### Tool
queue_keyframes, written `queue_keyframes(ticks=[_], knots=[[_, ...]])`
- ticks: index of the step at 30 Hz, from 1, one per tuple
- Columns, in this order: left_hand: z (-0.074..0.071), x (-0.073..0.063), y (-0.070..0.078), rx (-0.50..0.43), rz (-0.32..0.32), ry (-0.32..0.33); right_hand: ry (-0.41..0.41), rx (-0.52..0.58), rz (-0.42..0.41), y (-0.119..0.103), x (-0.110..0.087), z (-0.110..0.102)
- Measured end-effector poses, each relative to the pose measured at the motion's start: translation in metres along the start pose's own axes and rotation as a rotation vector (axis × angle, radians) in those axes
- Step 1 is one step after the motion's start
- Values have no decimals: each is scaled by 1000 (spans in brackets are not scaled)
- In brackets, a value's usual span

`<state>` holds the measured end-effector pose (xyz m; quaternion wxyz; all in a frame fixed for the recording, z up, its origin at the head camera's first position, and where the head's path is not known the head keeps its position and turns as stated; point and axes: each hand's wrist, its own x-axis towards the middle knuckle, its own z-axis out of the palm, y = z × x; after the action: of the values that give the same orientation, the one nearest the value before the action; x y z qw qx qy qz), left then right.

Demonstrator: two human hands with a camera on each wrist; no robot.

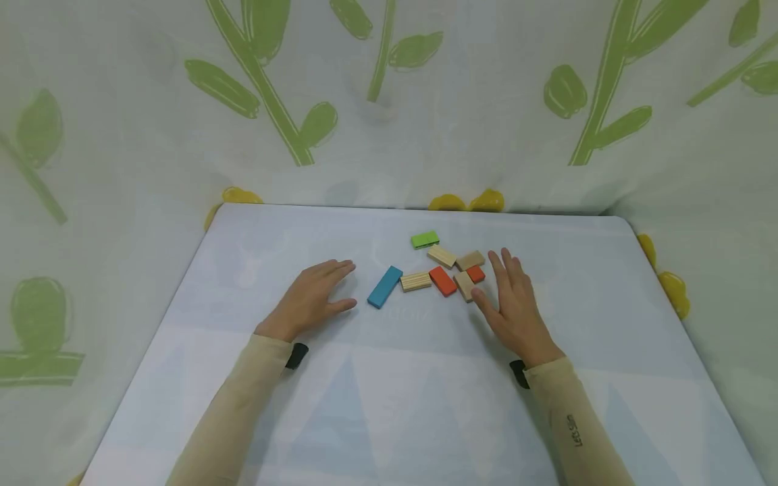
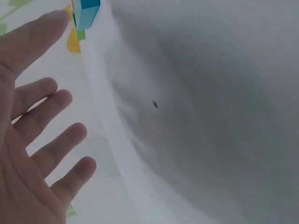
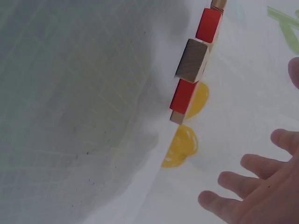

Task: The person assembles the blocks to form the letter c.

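On the pale bench [image 1: 413,418], the left hand [image 1: 306,300] and the right hand [image 1: 513,314] are well apart from each other, with their fingers loosely extended. Between them lie the blocks: the blue block [image 1: 385,287], the longest, near the left thumb; to its right, four wooden blocks [image 1: 416,281] and two red blocks [image 1: 443,281]; and, behind these, the green block [image 1: 425,239].
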<state>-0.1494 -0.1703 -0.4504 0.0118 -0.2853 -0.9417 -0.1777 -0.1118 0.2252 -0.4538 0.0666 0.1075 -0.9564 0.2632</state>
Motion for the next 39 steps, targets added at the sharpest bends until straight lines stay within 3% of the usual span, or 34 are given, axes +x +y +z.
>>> queue_keyframes(ticks=[6,12,23,28,39], knots=[[7,27,4,-36,73,-107,11,14,-28,-2,1,1],[10,48,9,-37,83,-216,-2,46,-60,-6,3,0],[0,80,22,22,98,-449,-11,31,-118,-14,8,1],[-3,83,23,61,101,-484,-17,37,-155,-18,9,2],[-1,85,24,55,107,-476,18,52,-213,-19,10,3]])
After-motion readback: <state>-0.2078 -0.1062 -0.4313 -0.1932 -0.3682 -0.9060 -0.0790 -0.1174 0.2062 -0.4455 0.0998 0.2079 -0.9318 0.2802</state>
